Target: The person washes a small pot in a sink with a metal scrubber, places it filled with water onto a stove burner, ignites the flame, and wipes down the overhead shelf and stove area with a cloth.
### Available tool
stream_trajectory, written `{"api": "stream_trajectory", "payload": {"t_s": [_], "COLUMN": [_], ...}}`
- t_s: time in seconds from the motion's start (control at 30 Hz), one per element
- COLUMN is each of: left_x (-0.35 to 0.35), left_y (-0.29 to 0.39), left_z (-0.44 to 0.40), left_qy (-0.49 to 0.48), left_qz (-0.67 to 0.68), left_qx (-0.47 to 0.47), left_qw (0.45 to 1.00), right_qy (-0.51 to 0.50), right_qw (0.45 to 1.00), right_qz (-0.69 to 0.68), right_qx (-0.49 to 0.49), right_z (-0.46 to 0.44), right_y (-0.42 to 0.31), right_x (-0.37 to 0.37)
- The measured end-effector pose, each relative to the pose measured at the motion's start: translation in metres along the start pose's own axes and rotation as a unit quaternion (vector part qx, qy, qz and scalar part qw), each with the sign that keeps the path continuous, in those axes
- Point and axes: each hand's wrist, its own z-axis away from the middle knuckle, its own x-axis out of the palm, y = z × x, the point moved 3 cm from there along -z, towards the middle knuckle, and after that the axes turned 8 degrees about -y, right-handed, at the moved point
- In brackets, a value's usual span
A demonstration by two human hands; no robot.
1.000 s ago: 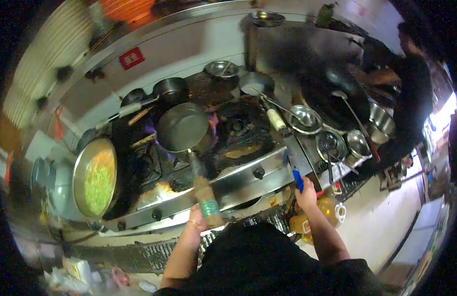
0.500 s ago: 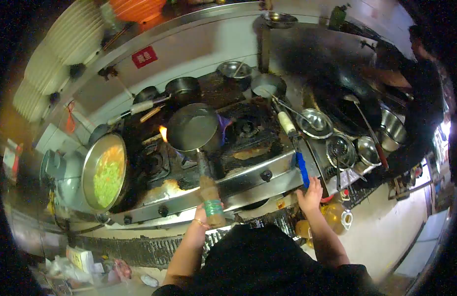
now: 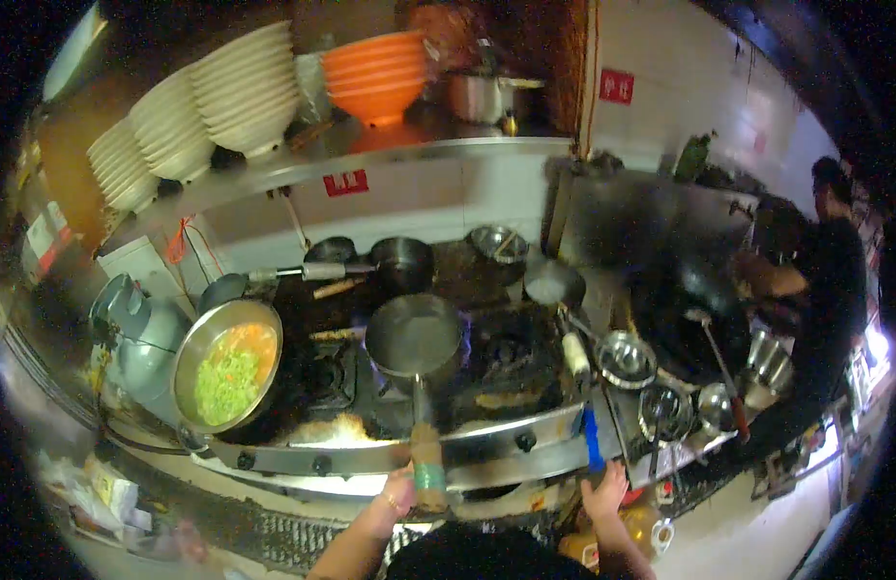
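Note:
My left hand [image 3: 399, 488] is closed at the side of the wrapped handle of a deep pan [image 3: 415, 335], its fingers partly hidden. The pan sits over a burner with bluish flame at its sides, and its handle points toward me. My right hand [image 3: 605, 488] is open, fingers apart, just below a blue-wrapped handle [image 3: 593, 439] at the stove's right edge. I cannot tell whether a fingertip touches that handle. At the left, a tilted metal bowl [image 3: 185, 387] holds chopped green and orange food.
Behind the pan stand a dark pot [image 3: 402, 263] and a metal bowl [image 3: 499, 244]. Bowls and ladles surround a large wok [image 3: 690, 314] at the right, with another person [image 3: 835, 261] beyond. White bowls [image 3: 243, 87] and orange bowls [image 3: 375, 77] are stacked on a shelf.
The view has tilted up, showing more of the shelf. My right hand has let go of the blue-wrapped handle and opened. My left hand stays at the pan handle.

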Motion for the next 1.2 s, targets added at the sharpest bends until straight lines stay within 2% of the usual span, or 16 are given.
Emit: {"api": "stream_trajectory", "payload": {"t_s": [0.1,0.23,0.37,0.4,0.47,0.53,0.6,0.67,0.7,0.8,0.87,0.9,0.97,1.03,1.17,1.2], "left_x": [0.004,-0.028,-0.055,-0.044,-0.015,-0.006,0.013,0.016,0.015,0.014,0.011,0.013,0.004,-0.004,-0.003,0.008], "left_y": [0.005,-0.015,-0.032,-0.024,-0.003,0.008,0.022,0.024,0.025,0.023,0.022,0.024,0.015,0.003,0.000,0.013], "left_z": [0.004,-0.019,-0.036,-0.032,-0.006,0.007,0.026,0.032,0.032,0.028,0.027,0.030,0.015,0.008,0.003,0.016], "left_qy": [0.043,0.040,0.041,0.057,0.090,0.043,0.000,0.003,-0.010,-0.015,-0.010,-0.030,-0.003,0.005,-0.032,-0.036], "left_qz": [-0.089,-0.092,-0.111,-0.125,-0.148,-0.158,-0.172,-0.176,-0.168,-0.141,-0.139,-0.121,-0.125,-0.117,-0.092,-0.096], "left_qx": [-0.034,-0.013,-0.042,-0.056,-0.088,-0.089,-0.072,-0.058,-0.050,-0.041,-0.045,-0.032,-0.045,-0.064,-0.072,-0.072], "left_qw": [0.994,0.995,0.992,0.989,0.981,0.983,0.982,0.983,0.984,0.989,0.989,0.992,0.991,0.991,0.993,0.992], "right_qy": [-0.033,0.046,0.138,0.146,0.183,0.191,0.076,-0.093,-0.113,-0.134,-0.192,-0.176,-0.149,-0.137,-0.001,-0.024], "right_qw": [0.999,0.965,0.854,0.819,0.760,0.756,0.837,0.894,0.899,0.853,0.856,0.854,0.838,0.809,0.742,0.756], "right_qz": [-0.041,-0.039,0.011,0.003,0.102,0.169,0.182,0.153,0.100,0.159,0.174,0.169,0.150,0.121,0.099,0.123], "right_qx": [-0.007,-0.257,-0.502,-0.555,-0.616,-0.602,-0.511,-0.411,-0.411,-0.480,-0.448,-0.459,-0.503,-0.558,-0.663,-0.643], "right_z": [-0.035,-0.090,-0.123,-0.131,-0.146,-0.181,-0.227,-0.255,-0.259,-0.243,-0.167,-0.163,-0.152,-0.128,-0.152,-0.152], "right_y": [-0.018,-0.153,-0.330,-0.369,-0.445,-0.508,-0.560,-0.596,-0.618,-0.698,-0.723,-0.739,-0.756,-0.743,-0.715,-0.704], "right_x": [-0.018,-0.105,-0.211,-0.232,-0.265,-0.271,-0.262,-0.242,-0.232,-0.189,-0.205,-0.191,-0.186,-0.194,-0.177,-0.187]}}
